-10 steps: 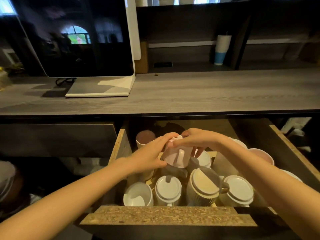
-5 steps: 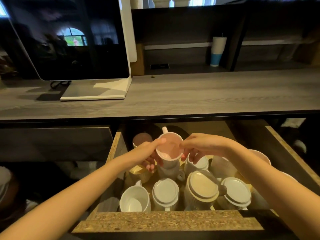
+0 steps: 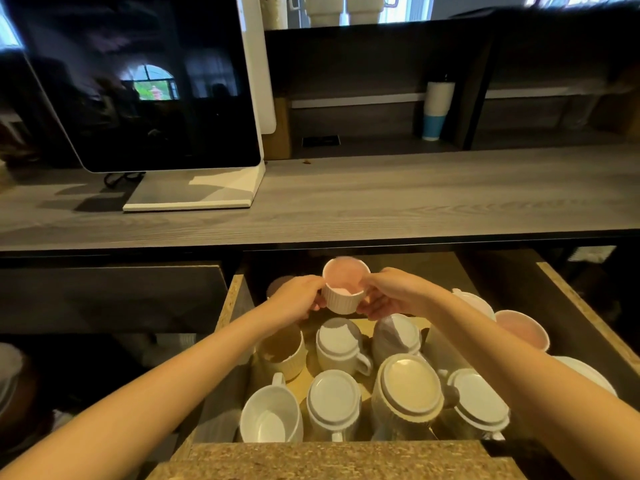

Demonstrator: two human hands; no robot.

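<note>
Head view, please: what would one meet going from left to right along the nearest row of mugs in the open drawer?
upright white mug → inverted white mug → large cream ribbed mug → far-right inverted mug

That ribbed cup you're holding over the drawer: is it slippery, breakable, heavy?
The cup looks like glazed ceramic, so it is probably stiff and would likely chip if dropped on the mugs below. Its ribbed wall should give the left hand and right hand some grip. It looks small and empty, so it is likely light.
</note>
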